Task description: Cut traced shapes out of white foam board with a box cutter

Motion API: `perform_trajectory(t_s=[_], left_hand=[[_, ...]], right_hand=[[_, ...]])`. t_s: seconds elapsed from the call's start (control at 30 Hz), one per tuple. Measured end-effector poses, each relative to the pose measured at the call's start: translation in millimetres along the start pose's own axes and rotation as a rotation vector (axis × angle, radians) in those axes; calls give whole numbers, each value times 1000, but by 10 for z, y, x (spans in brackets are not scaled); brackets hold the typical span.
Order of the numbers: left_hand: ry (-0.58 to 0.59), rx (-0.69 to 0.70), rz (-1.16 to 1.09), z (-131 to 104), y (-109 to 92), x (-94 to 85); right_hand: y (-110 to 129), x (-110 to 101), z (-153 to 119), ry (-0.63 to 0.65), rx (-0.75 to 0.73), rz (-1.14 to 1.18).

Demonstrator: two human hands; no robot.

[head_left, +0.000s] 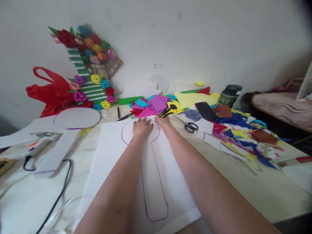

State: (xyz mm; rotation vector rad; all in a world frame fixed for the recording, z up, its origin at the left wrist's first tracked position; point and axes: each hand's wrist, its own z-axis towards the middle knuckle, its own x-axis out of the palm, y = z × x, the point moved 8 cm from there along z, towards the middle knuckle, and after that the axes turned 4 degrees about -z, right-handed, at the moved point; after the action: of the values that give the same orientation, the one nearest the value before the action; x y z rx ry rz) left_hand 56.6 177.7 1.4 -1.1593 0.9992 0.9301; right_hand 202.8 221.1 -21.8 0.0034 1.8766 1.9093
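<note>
A large white foam sheet [109,162] lies in front of me, with a purple outline [158,169] of a round head and long handle. My left hand [142,126] rests flat inside the round part, fingers spread, pressing on the sheet. At the sheet's far edge, right of the circle, my right hand [162,123] is closed around a yellow and black utility knife [168,111]. The knife's tip is too small to make out. Black-handled scissors [190,127] lie to the right of that hand.
On the left are a cut white paddle shape [76,117], a glue gun [40,144] with its cord, and a red bag [52,92]. Paper flowers [92,58] stand at the wall. Coloured sheets [156,104], a phone [205,111], a green jar [230,95] and scraps [246,126] lie behind and right.
</note>
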Motion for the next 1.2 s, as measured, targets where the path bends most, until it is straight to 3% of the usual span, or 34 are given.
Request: perform_trajectory(t_s=[1.2], left_hand=[[4,-3,7,-16,-19,-28]], right_hand=[[-48,-43,-14,-21,19,149]])
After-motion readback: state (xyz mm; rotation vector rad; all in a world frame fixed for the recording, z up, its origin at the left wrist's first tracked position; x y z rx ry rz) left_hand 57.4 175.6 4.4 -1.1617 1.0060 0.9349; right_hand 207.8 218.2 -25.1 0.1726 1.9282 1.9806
